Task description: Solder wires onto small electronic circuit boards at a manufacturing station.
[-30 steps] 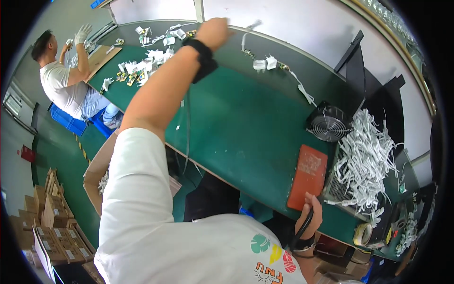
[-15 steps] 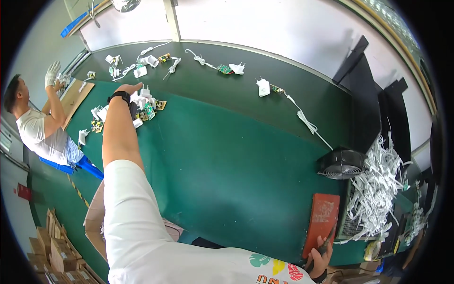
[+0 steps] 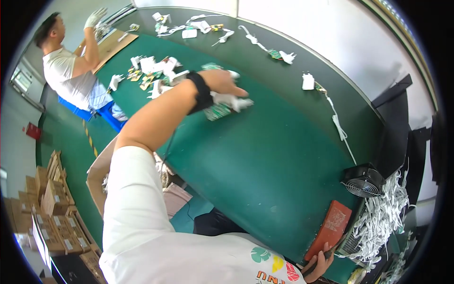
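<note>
My left hand (image 3: 218, 82) is stretched over the green mat, closed round a blurred clump of white plug chargers (image 3: 228, 101). Green circuit boards (image 3: 217, 111) hang at the clump's edge; the fingers partly hide it. To its left lies a pile of white charger housings and boards (image 3: 163, 68). At the near right edge, my right hand (image 3: 321, 265) is closed round a dark, slim-handled tool (image 3: 309, 270) that looks like a soldering iron. Its thin end lies beside a worn red block (image 3: 332, 225).
A small black fan (image 3: 363, 180) stands right, beside a heap of white cables (image 3: 382, 222). Along the back lie a charger with its cable (image 3: 308, 81) and several others. A gloved person (image 3: 71, 66) works at the far left. A carton (image 3: 100, 177) stands below the table edge.
My left hand has moved right from the pile, carrying chargers and boards with it. The view has shifted left. My right hand still grips the tool by the red block.
</note>
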Available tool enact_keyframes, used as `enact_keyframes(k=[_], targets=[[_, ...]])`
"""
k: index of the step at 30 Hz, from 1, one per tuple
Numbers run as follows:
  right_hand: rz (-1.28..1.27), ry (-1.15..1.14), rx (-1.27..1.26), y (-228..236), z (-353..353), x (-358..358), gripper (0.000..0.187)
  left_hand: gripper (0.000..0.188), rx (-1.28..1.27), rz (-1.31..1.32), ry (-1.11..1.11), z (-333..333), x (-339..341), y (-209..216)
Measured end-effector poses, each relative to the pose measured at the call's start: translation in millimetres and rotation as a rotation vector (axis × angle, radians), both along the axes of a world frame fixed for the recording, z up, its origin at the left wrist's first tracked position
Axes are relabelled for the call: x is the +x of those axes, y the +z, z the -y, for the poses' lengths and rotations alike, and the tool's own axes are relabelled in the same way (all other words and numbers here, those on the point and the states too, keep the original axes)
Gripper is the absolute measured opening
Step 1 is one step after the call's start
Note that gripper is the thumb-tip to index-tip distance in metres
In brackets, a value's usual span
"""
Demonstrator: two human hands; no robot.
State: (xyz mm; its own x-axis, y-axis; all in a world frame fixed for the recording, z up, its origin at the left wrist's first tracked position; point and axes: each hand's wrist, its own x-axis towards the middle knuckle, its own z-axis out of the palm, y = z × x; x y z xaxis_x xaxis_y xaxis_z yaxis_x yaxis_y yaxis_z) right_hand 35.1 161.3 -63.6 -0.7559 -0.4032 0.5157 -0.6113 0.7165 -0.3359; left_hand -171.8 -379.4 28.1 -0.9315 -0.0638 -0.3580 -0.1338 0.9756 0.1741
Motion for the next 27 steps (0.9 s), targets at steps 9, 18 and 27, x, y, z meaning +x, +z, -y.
enact_keyframes(k=[9,18,27], targets=[[-0.139,0.052,0.030,22.0,18.7,-1.7,0.028,0.048,-0.117,-0.691,0.057,44.7,51.8,45.9],[0.025,-0.083,0.221,-28.1,-59.2,-4.4,0.055,0.039,-0.606,-0.234,0.843,352.4,121.7,-63.1],[0.137,-0.230,0.139,-41.7,-67.6,10.7,0.074,0.051,-0.065,-0.195,0.630,289.7,62.2,-46.4]])
